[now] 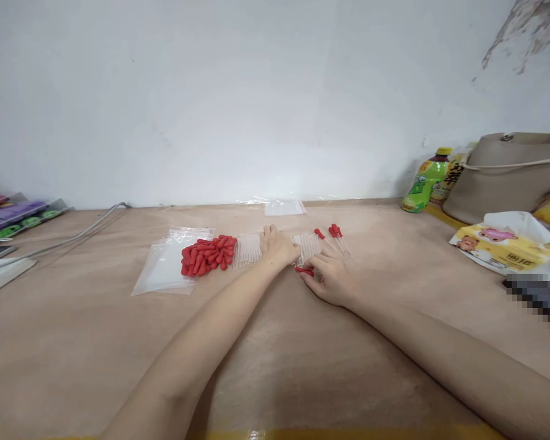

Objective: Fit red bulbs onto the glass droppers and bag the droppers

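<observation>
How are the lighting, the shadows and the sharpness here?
In the head view, light is soft on the wall, a dark shadow lies beside the left forearm, the clear tubes show only faint outlines, and a pixelated patch at the right edge hides detail.

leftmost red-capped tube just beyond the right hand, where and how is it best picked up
Probably by its red cap, pinched from above and the far side: the tube lies with that cap at its far end, apart from the other red caps, while its thin clear stem runs back toward the right hand.
</observation>
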The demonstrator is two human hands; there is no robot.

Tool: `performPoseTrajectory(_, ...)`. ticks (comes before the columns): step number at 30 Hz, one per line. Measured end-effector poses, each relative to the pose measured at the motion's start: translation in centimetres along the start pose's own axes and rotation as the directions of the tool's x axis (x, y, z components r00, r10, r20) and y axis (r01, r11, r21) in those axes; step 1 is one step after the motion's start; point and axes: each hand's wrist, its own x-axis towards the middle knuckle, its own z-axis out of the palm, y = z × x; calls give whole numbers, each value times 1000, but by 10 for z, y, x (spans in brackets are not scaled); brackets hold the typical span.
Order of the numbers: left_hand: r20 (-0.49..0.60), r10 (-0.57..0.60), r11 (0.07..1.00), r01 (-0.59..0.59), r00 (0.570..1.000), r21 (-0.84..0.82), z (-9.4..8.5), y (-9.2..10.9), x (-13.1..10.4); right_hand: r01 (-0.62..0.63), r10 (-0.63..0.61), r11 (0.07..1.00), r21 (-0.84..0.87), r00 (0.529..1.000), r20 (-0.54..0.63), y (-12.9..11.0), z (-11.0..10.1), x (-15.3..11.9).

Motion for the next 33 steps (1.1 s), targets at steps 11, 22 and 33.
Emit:
performPoseTrajectory(11, 83, -14, 1000, 16, 996, -23, -11, 6, 6, -12, 13, 999, 35, 999, -44, 3, 2, -1)
performPoseTrajectory(22, -120, 484, 802, -494, 867, -336, -24, -83, -77, -48, 53, 972, 232, 998, -17, -1, 3, -1)
performPoseTrajectory(33, -159, 559, 721, -572, 814, -390, -19, -81, -80, -52, 40, 949, 310, 998, 43, -10, 0, -1)
